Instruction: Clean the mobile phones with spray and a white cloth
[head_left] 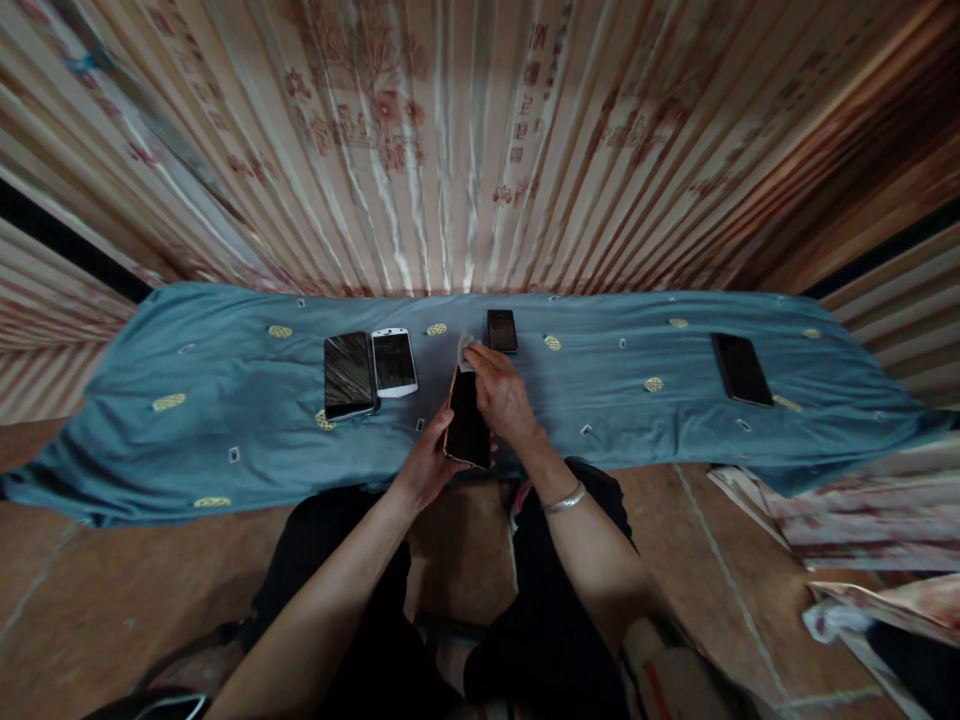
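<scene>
Phone (pixel 467 428) sits at frame centre, long axis pointing away from you; your left hand (pixel 427 465) clamps its lower edge while your right hand (pixel 499 392), pinching a small cloth (pixel 465 350), rests on its top.

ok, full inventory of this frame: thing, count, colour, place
held phone: 1, dark screen, tilted above the cloth's near edge
white wipe: 1, white, at the held phone's top end
phones on cloth: 4; black-framed and white-framed side by side at left, small black at centre back, black at far right
cloth: 1, blue-grey with yellow motifs, across the middle
curtain: 1, striped cream with red print, behind
printed sheets: several, pale with red, on the floor at right
bracelet: 1, silver, right wrist
hands: left hand grips the held phone; right hand presses the wipe on it
</scene>
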